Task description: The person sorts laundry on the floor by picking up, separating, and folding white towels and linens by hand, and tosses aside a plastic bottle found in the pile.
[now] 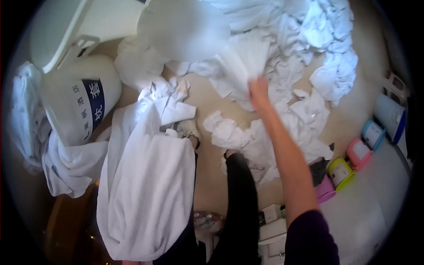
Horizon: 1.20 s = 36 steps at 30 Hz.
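Note:
My right hand (258,92) reaches out at the centre right, closed on a white cloth (245,59) that fans out, blurred, from my fingers. Around and beyond it lies a large heap of white linen (282,66) on the floor. A thick white towel (152,190) hangs down over my lap and left leg. My left hand cannot be made out; the towel covers that side, with only a sliver of skin at the bottom edge.
A white bin (73,99) with dark lettering stands at left, white cloths (26,110) beside it. Small coloured buckets (340,172) line the right wall. More linen (335,75) lies upper right. My shoes are on the floor between the piles.

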Each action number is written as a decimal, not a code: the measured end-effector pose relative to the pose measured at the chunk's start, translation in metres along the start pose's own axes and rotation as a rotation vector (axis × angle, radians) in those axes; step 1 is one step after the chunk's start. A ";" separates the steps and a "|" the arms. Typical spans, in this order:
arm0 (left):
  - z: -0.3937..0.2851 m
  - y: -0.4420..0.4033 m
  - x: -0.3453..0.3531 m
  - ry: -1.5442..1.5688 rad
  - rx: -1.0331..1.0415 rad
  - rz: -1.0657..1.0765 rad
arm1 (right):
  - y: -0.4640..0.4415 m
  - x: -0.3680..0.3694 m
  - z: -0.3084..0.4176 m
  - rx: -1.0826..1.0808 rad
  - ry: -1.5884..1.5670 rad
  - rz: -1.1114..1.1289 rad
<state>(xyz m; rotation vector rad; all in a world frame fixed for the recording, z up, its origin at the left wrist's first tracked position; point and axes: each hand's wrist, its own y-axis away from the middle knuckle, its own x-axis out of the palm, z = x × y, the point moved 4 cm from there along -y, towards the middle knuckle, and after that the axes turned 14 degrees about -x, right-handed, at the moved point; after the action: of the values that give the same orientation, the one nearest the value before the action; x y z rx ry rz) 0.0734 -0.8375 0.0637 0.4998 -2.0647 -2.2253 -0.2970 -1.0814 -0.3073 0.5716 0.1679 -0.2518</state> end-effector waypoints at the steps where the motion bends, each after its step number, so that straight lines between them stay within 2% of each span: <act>1: 0.001 0.006 -0.002 -0.020 0.025 0.001 | 0.042 -0.036 -0.023 0.095 0.009 -0.076; 2: 0.001 0.012 -0.005 -0.040 0.056 -0.004 | 0.103 -0.065 0.012 0.218 -0.262 -0.019; 3: -0.001 0.019 -0.007 -0.065 0.089 -0.004 | 0.152 -0.095 0.040 0.181 -0.306 0.010; 4: -0.001 0.029 -0.011 -0.093 0.119 -0.007 | 0.197 -0.109 0.100 0.275 -0.297 -0.112; 6: -0.003 0.047 -0.017 -0.155 0.194 -0.017 | 0.274 -0.168 0.120 0.404 -0.386 -0.212; 9: -0.002 0.082 -0.030 -0.246 0.304 -0.025 | 0.368 -0.229 0.167 0.373 -0.366 -0.380; 11: 0.000 0.104 -0.037 -0.298 0.386 -0.034 | 0.439 -0.273 0.182 0.372 -0.334 -0.401; 13: 0.004 0.126 -0.044 -0.355 0.474 -0.039 | 0.519 -0.349 0.144 0.503 -0.200 -0.367; 14: 0.009 0.138 -0.049 -0.376 0.516 -0.044 | 0.536 -0.367 0.149 0.488 -0.202 -0.362; 16: 0.020 0.164 -0.055 -0.421 0.594 -0.063 | 0.573 -0.414 0.156 0.807 0.070 -0.663; 17: 0.026 0.177 -0.057 -0.441 0.636 -0.073 | 0.568 -0.431 0.147 0.786 0.069 -0.645; 19: 0.039 0.199 -0.058 -0.475 0.724 -0.095 | 0.544 -0.455 0.115 0.410 -0.208 -0.751; 20: 0.044 0.210 -0.057 -0.498 0.773 -0.101 | 0.513 -0.432 0.147 0.384 -0.313 -0.805; 21: 0.050 0.220 -0.056 -0.521 0.820 -0.106 | 0.486 -0.439 0.127 0.197 -0.263 -0.610; 22: 0.053 0.229 -0.053 -0.536 0.875 -0.113 | 0.459 -0.401 0.189 0.303 -0.440 -0.619; 24: 0.053 0.244 -0.045 -0.565 0.993 -0.130 | 0.415 -0.385 0.252 0.062 -0.554 -0.364; 26: 0.048 0.257 -0.036 -0.585 1.108 -0.140 | 0.416 -0.393 0.343 -0.063 -0.640 -0.391; 27: 0.044 0.263 -0.033 -0.593 1.156 -0.144 | 0.424 -0.405 0.388 -0.197 -0.705 -0.291; 28: 0.043 0.268 -0.031 -0.599 1.191 -0.145 | 0.446 -0.423 0.434 -0.358 -0.622 -0.282; 29: 0.042 0.274 -0.028 -0.596 1.225 -0.143 | 0.466 -0.443 0.465 -0.456 -0.534 -0.397; 30: 0.040 0.277 -0.024 -0.577 1.257 -0.143 | 0.495 -0.437 0.521 -0.596 -0.481 -0.269; 31: 0.036 0.286 -0.022 -0.543 1.292 -0.144 | 0.507 -0.450 0.538 -0.670 -0.541 -0.203; 34: 0.027 0.320 -0.007 -0.378 1.369 -0.087 | 0.496 -0.480 0.545 -0.723 -0.594 -0.228; 35: 0.027 0.332 -0.001 -0.323 1.390 -0.065 | 0.487 -0.473 0.546 -0.704 -0.514 -0.316; 36: 0.029 0.344 0.005 -0.267 1.409 -0.043 | 0.475 -0.458 0.544 -0.761 -0.299 -0.233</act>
<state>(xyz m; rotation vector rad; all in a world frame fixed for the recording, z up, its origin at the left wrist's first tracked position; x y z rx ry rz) 0.0019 -0.8442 0.4018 0.2420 -3.4571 -0.4698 -0.5540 -0.9110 0.4901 -0.2451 0.0306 -0.4657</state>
